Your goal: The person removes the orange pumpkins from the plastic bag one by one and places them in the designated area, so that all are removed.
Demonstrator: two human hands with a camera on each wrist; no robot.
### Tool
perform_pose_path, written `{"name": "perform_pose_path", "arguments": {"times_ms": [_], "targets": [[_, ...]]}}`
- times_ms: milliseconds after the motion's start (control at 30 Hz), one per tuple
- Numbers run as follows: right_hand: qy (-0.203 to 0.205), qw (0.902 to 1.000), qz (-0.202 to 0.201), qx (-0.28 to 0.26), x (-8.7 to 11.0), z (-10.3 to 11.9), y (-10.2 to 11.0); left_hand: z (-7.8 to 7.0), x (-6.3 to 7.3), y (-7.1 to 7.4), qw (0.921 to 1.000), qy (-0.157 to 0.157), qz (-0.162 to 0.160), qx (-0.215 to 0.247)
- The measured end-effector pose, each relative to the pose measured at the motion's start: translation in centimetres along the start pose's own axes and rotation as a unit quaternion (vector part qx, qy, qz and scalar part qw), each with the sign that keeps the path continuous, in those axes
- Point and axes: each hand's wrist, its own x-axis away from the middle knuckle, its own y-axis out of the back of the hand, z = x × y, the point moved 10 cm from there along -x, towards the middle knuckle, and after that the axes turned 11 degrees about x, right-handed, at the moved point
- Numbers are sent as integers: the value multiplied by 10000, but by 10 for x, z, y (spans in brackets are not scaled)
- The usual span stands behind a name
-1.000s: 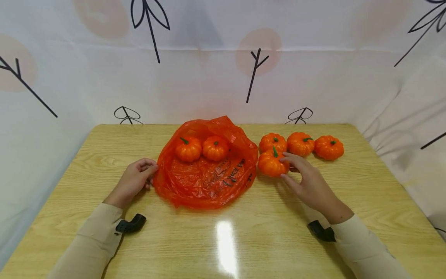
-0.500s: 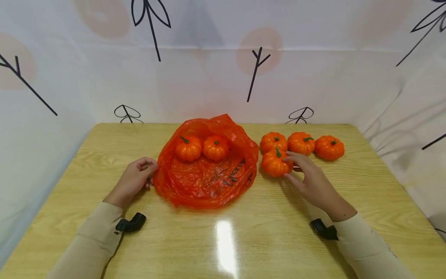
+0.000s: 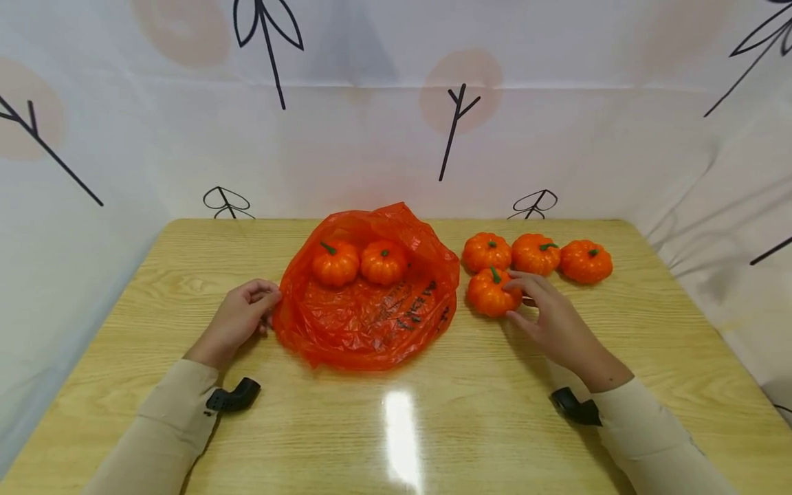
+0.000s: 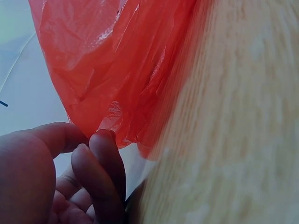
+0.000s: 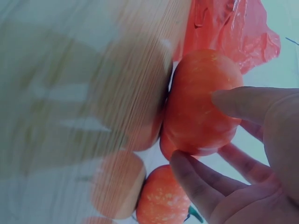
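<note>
A translucent red plastic bag (image 3: 353,330) lies spread on the table with its mouth facing up. Inside it, toward the back, sit two small orange pumpkins, a left one (image 3: 335,267) and a right one (image 3: 383,265). At the bag's left edge my left hand (image 3: 238,320) pinches the plastic; the left wrist view shows the bag's edge (image 4: 110,119) at the fingertips. To the bag's right, my right hand (image 3: 559,330) holds another orange pumpkin (image 3: 487,297) with a green stem between thumb and fingers. That pumpkin (image 5: 201,121) appears to rest on the table.
Three more orange pumpkins stand in a row behind my right hand: a left one (image 3: 482,251), a middle one (image 3: 531,256) and a right one (image 3: 583,264). The wooden table (image 3: 309,440) ends at a patterned white backdrop (image 3: 371,151).
My right hand and the pumpkin it holds have shifted slightly right, leaving a small gap from the bag. The left hand and the bag look the same.
</note>
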Motion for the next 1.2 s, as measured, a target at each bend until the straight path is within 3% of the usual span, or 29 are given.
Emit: {"name": "perform_pose_path", "arguments": {"times_ms": [533,700,833,967,1200], "targets": [[-449,9966,537,435,0,0,-6,-1,1,-1,10000,-16,-19,37],[-521,9972,104,530,-3,4,1,-2,0,0,10000,-54,-13,13],[-486,9961,-660,331,-6,9,15,-1,-2,0,10000,-55,4,36],[-146,9927,-1186,153,-11,24,19,0,-2,1,10000,-61,-10,-11],[477,9882,-1455,62,-21,59,18,1,-2,0,9999,-98,-12,29]]}}
